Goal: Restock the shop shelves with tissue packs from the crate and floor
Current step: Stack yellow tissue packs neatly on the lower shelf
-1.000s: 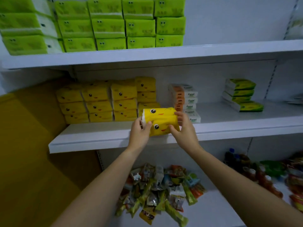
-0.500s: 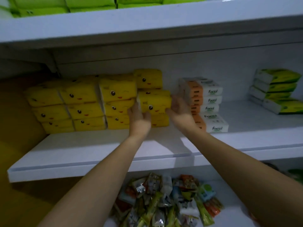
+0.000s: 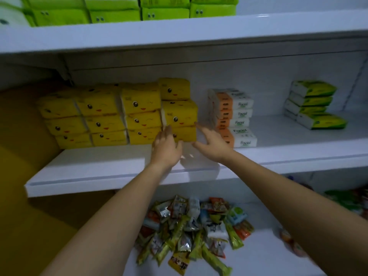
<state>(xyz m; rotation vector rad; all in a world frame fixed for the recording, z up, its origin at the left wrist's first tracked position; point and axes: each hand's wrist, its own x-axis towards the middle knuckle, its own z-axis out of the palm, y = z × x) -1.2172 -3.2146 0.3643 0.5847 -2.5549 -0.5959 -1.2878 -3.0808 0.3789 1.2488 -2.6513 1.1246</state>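
A yellow tissue pack with a cartoon face (image 3: 180, 113) sits in the rightmost yellow stack on the middle white shelf (image 3: 111, 170), between a lower pack and a top pack (image 3: 174, 89). Just in front of that stack, my left hand (image 3: 166, 145) has its fingers spread, fingertips near the lower pack. My right hand (image 3: 212, 143) is open too, to the right of the stack, fingers pointing at its corner. Neither hand holds anything. More yellow packs (image 3: 99, 116) fill the shelf to the left.
Orange-and-white Facial packs (image 3: 237, 116) stand right of the yellow ones, green-and-white packs (image 3: 312, 104) farther right. Green packs (image 3: 115, 10) line the upper shelf. A heap of snack packets (image 3: 191, 230) lies on the lower shelf. A yellow wall (image 3: 23, 196) is at left.
The yellow pack I held in both hands went onto the rightmost stack. Both hands have let go and drawn back a little toward me.
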